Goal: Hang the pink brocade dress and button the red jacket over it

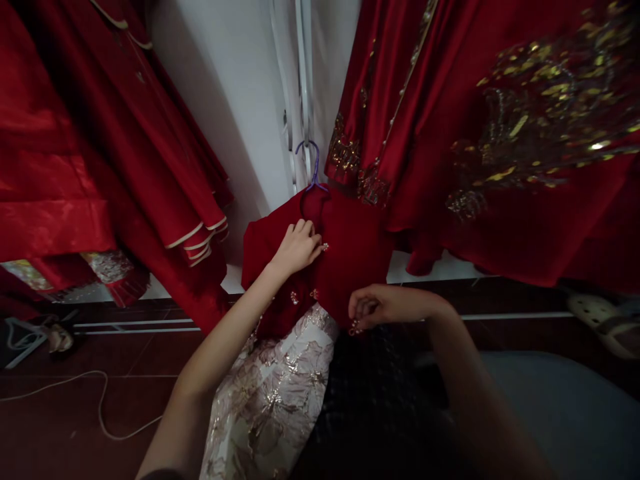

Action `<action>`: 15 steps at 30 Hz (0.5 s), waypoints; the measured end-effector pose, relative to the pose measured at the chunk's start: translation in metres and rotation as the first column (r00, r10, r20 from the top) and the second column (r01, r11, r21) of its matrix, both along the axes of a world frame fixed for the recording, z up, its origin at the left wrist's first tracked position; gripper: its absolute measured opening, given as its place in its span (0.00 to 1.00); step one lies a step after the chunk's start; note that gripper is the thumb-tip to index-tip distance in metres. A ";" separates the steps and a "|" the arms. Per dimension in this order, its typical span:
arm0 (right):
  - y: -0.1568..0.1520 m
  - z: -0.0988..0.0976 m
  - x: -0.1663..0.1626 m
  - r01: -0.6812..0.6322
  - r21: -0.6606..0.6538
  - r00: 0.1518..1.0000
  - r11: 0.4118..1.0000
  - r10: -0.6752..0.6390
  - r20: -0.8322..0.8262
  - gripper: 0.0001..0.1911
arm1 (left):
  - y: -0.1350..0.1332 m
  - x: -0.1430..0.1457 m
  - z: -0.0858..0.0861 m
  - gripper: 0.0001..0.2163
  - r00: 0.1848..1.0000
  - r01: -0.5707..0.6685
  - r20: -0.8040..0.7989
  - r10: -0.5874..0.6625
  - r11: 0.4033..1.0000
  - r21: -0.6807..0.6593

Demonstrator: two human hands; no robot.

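A short red jacket [355, 233] hangs in front of me on a purple hanger [315, 167], with beaded ornaments down its front. My left hand [301, 247] lies on the upper front of it, fingers curled and closed at the front edge beside a small beaded ornament [325, 247]. Lower down, the closed fingers of my right hand [373, 307] pinch the jacket's lower right corner, where more gold beads [355, 327] show. Under the jacket, a pale cloth with metallic flowers [285, 380] runs down toward me.
Red garments [165, 153] hang on the left, and red ones with gold sequins [540, 120] on the right. White metal poles [303, 80] stand against the wall behind. A pale cable [103, 400] crosses the dark floor. Clog-like shoes [595, 320] and a grey seat-like surface [555, 400] are at right.
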State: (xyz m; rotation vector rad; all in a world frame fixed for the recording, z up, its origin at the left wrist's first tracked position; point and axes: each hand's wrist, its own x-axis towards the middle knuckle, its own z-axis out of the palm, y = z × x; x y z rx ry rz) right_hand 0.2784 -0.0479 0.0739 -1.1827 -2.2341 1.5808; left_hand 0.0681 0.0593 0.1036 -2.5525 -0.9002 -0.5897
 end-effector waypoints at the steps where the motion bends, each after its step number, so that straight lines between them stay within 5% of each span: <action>1: 0.000 0.000 0.001 0.000 -0.003 1.000 1.000 0.000 -0.001 0.19 | 0.001 0.000 0.002 0.15 0.999 0.023 -0.026 -0.024 1.000 -0.005; 15: -0.003 0.009 0.012 0.087 0.049 0.996 0.995 -0.086 -0.021 0.23 | 0.006 -0.005 0.014 0.08 0.973 0.227 -0.025 -0.231 0.966 -0.122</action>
